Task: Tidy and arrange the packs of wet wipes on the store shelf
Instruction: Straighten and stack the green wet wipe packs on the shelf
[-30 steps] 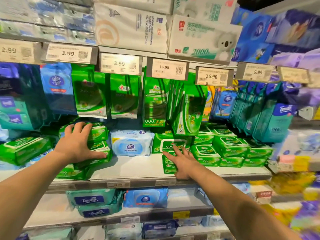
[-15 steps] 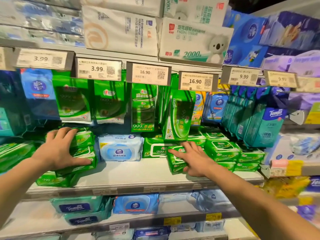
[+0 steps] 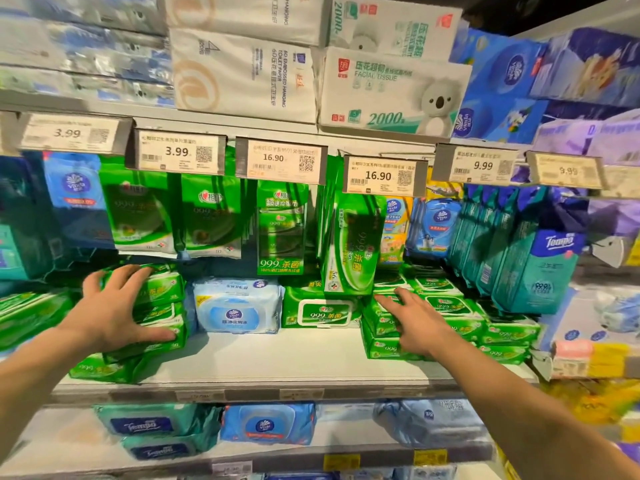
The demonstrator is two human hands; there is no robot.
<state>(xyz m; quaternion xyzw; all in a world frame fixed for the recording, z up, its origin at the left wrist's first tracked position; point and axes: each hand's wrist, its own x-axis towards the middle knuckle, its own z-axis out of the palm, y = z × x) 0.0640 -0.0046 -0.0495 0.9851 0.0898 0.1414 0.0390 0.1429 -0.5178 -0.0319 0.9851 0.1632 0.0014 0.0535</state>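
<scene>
Green packs of wet wipes lie in stacks on a white store shelf. My left hand grips the front of a left stack of green packs, fingers over the top pack and thumb against the lower one. My right hand lies flat with fingers spread on a right stack of green packs. Between the stacks stand a pale blue wipes pack and a green pack with a white lid. A tall green pack leans behind them.
Green and blue packs hang from hooks above the shelf, under price tags. More green packs fill the right. Teal Tempo packs lean at the right. Tissue bales sit on the top shelf. Blue packs lie on the lower shelf.
The view has shifted, so the shelf sits further left in frame. My right hand has moved right from the front green pack onto the stack beside it. My left hand stays on its stack.
</scene>
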